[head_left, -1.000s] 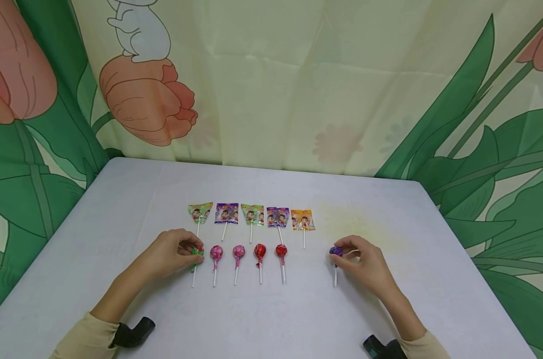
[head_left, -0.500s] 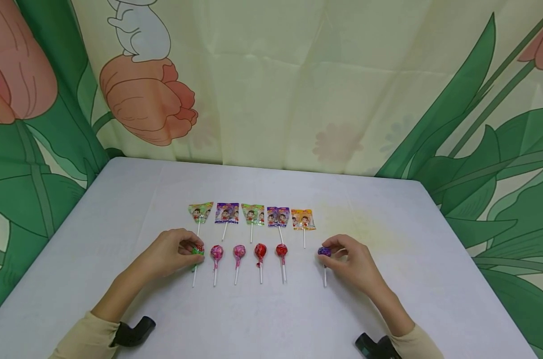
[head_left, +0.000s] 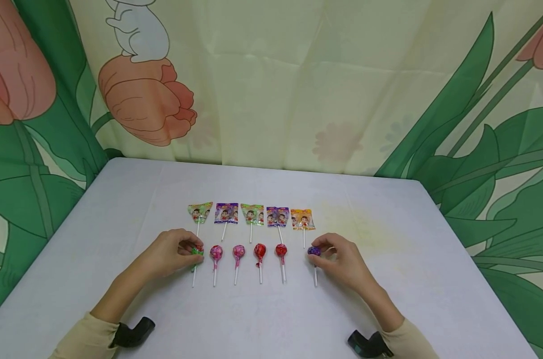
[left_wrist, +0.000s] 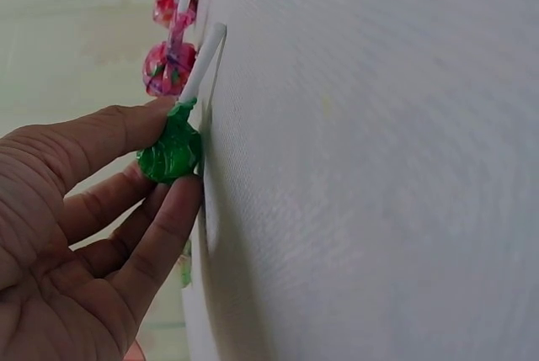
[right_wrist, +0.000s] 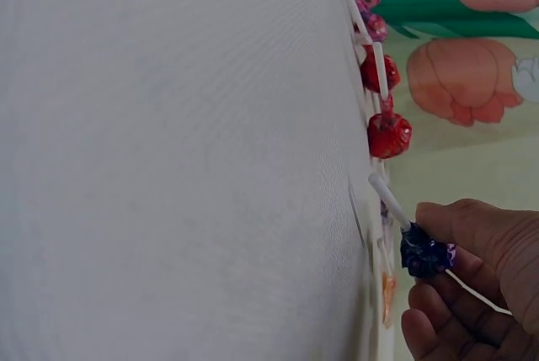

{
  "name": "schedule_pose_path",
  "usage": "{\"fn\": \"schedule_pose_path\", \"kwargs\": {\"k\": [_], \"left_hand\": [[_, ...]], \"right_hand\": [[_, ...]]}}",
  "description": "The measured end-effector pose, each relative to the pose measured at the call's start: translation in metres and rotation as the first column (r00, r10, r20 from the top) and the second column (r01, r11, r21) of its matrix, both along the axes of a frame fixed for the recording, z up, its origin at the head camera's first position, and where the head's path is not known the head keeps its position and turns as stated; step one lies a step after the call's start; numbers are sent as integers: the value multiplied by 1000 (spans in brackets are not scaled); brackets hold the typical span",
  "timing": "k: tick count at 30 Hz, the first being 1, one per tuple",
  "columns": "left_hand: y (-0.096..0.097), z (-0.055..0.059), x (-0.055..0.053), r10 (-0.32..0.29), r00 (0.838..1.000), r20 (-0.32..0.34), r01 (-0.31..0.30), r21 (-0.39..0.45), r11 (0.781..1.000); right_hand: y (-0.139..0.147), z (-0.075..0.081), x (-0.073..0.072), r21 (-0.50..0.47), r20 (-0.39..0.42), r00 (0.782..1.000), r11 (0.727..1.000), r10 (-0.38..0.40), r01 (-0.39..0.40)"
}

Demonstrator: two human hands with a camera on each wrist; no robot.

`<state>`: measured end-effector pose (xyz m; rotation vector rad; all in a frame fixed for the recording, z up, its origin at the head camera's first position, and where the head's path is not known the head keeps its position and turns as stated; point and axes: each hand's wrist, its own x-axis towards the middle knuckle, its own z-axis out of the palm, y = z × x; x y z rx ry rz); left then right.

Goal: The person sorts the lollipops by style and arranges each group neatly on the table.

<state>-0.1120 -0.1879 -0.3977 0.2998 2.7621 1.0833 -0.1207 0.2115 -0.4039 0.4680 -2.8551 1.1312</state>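
My left hand (head_left: 175,252) pinches the head of a green-and-red wrapped lollipop (left_wrist: 171,152) at the left end of the front row. Its white stick points toward me. On the right, my right hand (head_left: 343,259) holds a purple lollipop (right_wrist: 424,252) by its head between thumb and fingers, stick also toward me. Between the hands lie two pink lollipops, the left one (head_left: 216,253) and its neighbour (head_left: 238,251), then two red lollipops, one (head_left: 260,251) beside the other (head_left: 281,251). The purple one is right of the last red one, with a gap between them.
Behind runs a row of flat-bagged lollipops: green (head_left: 200,213), purple (head_left: 226,213), green (head_left: 252,215), purple (head_left: 278,217) and orange (head_left: 303,220). All lie on a white-covered table (head_left: 253,324). A printed curtain (head_left: 262,89) hangs at the back.
My right hand has moved left with the purple lollipop, bringing it closer to the red ones. The left hand stays in place on the green-and-red lollipop.
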Motion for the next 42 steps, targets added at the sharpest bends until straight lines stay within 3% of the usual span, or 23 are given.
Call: {"fn": "schedule_pose_path", "kwargs": {"k": [10, 23, 36, 42], "left_hand": [[1, 0, 1, 1, 1000, -4, -1, -1, 1000], [0, -1, -1, -8, 1000, -8, 8, -7, 1000], [-4, -2, -1, -13, 1000, 0, 13, -20, 1000], [-6, -4, -3, -43, 999, -26, 42, -15, 999]], "right_hand": [[-11, 2, -2, 11, 30, 999, 1000, 19, -19], [-21, -2, -8, -14, 5, 997, 997, 71, -71], [-27, -5, -9, 12, 53, 997, 999, 52, -53], [-27, -5, -8, 34, 52, 998, 999, 21, -23]]}}
